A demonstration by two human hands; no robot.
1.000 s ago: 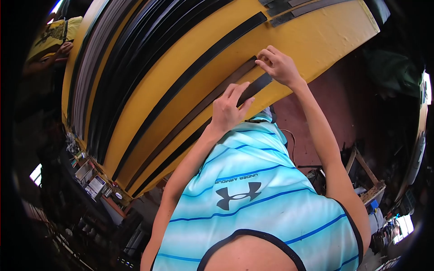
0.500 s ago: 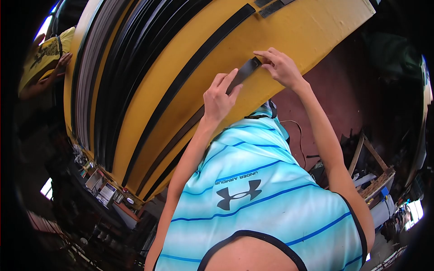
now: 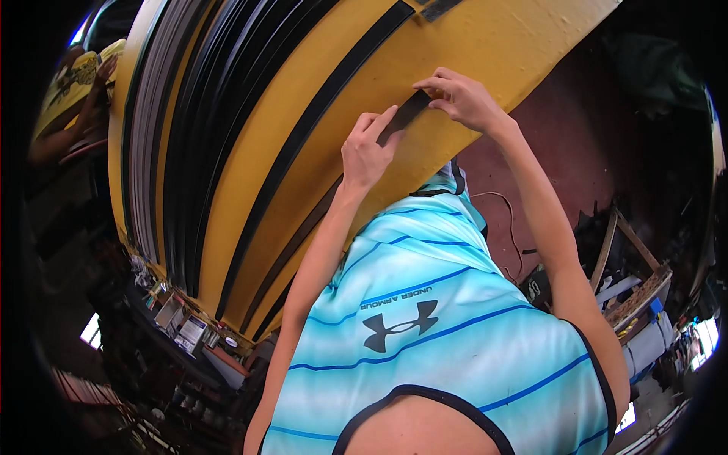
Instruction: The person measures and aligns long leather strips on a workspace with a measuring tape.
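A long dark brown strap (image 3: 409,115), flat like leather, runs along a yellow table (image 3: 523,45) and passes under my left hand. My left hand (image 3: 367,149) grips it across its width, thumb on one edge and fingers on the other. At the strap's far end my right hand (image 3: 459,98) pinches the tip between thumb and fingers. A black strap (image 3: 318,110) lies on the table to the left of my left hand, apart from it. What is under my left palm is hidden.
Several black straps (image 3: 220,106) and grey straps (image 3: 155,106) lie side by side at the table's left. Another person's hand (image 3: 106,70) is near the far left edge. A wooden frame (image 3: 637,243) stands on the right, and a cord (image 3: 512,220) lies on the floor.
The strap's end now lies flatter, where before it was tilted up and caught the light. My right hand has shifted slightly left and closed on the tip. The other person's hand has moved up.
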